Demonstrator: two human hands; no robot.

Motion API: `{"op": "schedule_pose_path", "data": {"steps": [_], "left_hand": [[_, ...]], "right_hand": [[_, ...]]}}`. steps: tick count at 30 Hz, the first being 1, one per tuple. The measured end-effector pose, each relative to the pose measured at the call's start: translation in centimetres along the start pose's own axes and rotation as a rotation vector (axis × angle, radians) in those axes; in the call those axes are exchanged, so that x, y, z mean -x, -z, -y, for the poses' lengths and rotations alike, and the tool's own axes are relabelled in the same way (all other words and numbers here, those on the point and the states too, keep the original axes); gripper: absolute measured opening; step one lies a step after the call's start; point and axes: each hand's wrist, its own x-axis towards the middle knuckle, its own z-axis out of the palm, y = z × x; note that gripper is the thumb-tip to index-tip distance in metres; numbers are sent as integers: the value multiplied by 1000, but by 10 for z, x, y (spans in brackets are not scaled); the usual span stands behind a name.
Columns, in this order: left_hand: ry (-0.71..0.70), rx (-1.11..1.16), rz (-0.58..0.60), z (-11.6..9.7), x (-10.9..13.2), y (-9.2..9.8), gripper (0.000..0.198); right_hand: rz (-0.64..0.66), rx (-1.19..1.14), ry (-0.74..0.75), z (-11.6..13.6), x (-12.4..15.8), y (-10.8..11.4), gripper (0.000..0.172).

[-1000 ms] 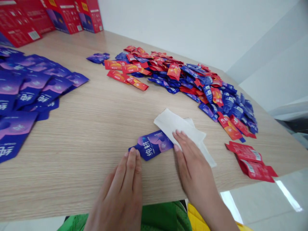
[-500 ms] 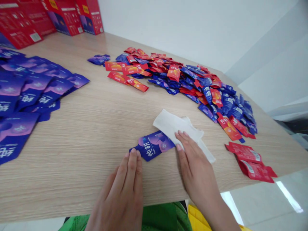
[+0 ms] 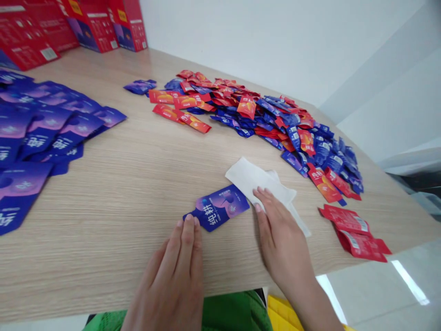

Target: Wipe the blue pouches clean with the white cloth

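Observation:
A single blue-purple sachet lies flat on the wooden table, printed side up, its narrow end toward my left hand. My left hand has its fingers stretched out side by side, the tips pressing down on that narrow end. Under the outstretched fingers of my right hand is a folded white cloth, pressed flat on the table. The cloth's left edge meets the sachet's upper right corner. Whether my right thumb pinches the cloth cannot be made out.
A long heap of blue and red-orange sachets curves along the back and right. Overlapping blue sachets lie at left, red boxes behind them. Two red sachets rest near the right table edge. A white wall stands behind.
The white cloth under my right hand has slid a little to the right, baring the sachet's right end. My left hand stays on the narrow end. The view has shifted slightly.

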Motion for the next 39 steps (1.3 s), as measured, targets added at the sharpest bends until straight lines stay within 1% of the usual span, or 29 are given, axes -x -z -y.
{"op": "schedule_pose_path", "data": {"steps": [1,2,4,6,7,8,9,10,13,14,16,18,19,20,23,25,27,29,33,34,36,37,39], "left_hand": [[12,-6,17,-1,-1,1,69],[8,-16,18,-1,-1,1,69],[-33,-43,-22,0,0,-3,66],[-77,-54,-51,4,1,-9,63],[-94,-52,-58,7,3,-12,63],[-108,-48,-56,9,4,-14,63],[-116,-46,-48,11,5,-16,64],[-126,-45,-48,13,6,-17,65],[-144,-50,-71,17,7,-16,68],[-144,-50,-77,18,6,-15,68],[-136,-33,-99,17,-1,-12,66],[-89,5,-129,13,-14,-8,62],[-48,31,-117,11,-22,-7,62],[13,51,-148,8,-31,-5,62],[16,99,-181,1,-57,-6,56],[-17,85,-163,0,-70,-9,45],[-38,43,-150,1,-79,-11,37],[-39,28,-166,3,-84,-10,33],[10,104,-183,7,-89,-1,22],[39,130,-175,8,-90,3,21],[139,211,-132,9,-94,8,24],[204,266,-80,9,-97,10,27],[309,367,70,10,-102,12,32]], "right_hand": [[-6,-13,-4,0,0,3,47],[2,-42,23,3,0,5,46],[68,-121,148,17,1,7,45],[162,-171,316,32,2,4,50],[202,-172,371,36,2,2,52],[223,-158,390,38,1,0,52],[217,-130,367,36,-1,-3,51],[181,-94,307,30,-2,-4,48],[39,-20,50,6,-7,-5,46],[7,-25,-13,-2,-8,-4,47],[-7,-82,-91,-11,-8,-1,49],[1,-156,-138,-13,-8,2,49],[1,-188,-160,-12,-7,3,49],[0,-212,-182,-10,-7,4,49],[-13,-263,-231,-7,-7,4,51],[-16,-299,-248,-6,-7,5,50],[-19,-342,-258,-7,-7,5,49],[-27,-390,-272,-6,-7,7,48],[-89,-472,-344,-5,-7,11,48],[-113,-488,-370,-5,-7,12,49],[-152,-517,-408,-4,-8,13,50],[-165,-529,-415,-4,-8,13,51],[-179,-542,-415,-4,-8,14,52]]}}
